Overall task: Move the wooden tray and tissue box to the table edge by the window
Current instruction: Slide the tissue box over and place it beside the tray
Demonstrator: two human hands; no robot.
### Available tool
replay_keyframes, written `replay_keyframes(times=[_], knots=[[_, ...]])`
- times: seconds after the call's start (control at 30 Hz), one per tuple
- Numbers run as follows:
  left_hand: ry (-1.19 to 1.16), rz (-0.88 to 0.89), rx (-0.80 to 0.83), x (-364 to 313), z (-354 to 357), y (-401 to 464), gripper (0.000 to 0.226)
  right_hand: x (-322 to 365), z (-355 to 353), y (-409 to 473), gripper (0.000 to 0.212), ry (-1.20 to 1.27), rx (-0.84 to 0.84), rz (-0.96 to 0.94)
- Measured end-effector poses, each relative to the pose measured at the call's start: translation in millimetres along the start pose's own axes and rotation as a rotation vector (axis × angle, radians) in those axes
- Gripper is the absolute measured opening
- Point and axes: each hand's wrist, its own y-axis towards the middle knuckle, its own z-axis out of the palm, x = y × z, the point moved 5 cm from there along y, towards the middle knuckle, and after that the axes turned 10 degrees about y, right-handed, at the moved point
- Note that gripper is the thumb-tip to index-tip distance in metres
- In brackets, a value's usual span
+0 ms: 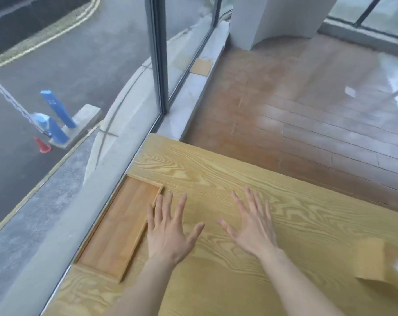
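Nearest, the tissue box (380, 261) sits at the right of the table (216, 174), well apart from the window (79, 65). Both the left hand (168, 231) and right hand (250, 226) hover with fingers spread, holding nothing. The wooden tray (118, 226) lies along the table edge beside the window, the left hand's fingertips over its inner rim.

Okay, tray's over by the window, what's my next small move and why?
Probably reach the right hand toward the tan cardboard tissue box. The flat rectangular wooden tray already lies along the window edge of the table, both hands are open and empty, and the box sits far right.
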Motion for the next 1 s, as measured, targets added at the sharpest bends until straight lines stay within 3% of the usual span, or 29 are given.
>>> replay_keyframes(times=[0.33, 0.53, 0.67, 0.83, 0.93, 1.0], knots=[[-0.021, 0.298, 0.059, -233, 35, -14, 0.092, -223, -74, -97, 0.096, 0.123, -0.138, 0.270], [-0.128, 0.409, 0.202, -369, 63, -37, 0.091, -341, -117, -161, 0.091, 0.220, -0.370, 0.435], [-0.249, 0.432, 0.342, -442, 81, -55, 0.087, -413, -116, -198, 0.086, 0.481, -0.499, 0.644], [-0.565, 0.257, 0.545, -487, 102, -67, 0.078, -457, -92, -216, 0.084, 0.968, -0.519, 0.858], [-0.729, 0.048, 0.657, -504, 116, -72, 0.072, -468, -73, -215, 0.077, 1.286, -0.490, 0.946], [-0.794, -0.089, 0.714, -510, 123, -76, 0.069, -470, -63, -214, 0.073, 1.374, -0.451, 0.972]])
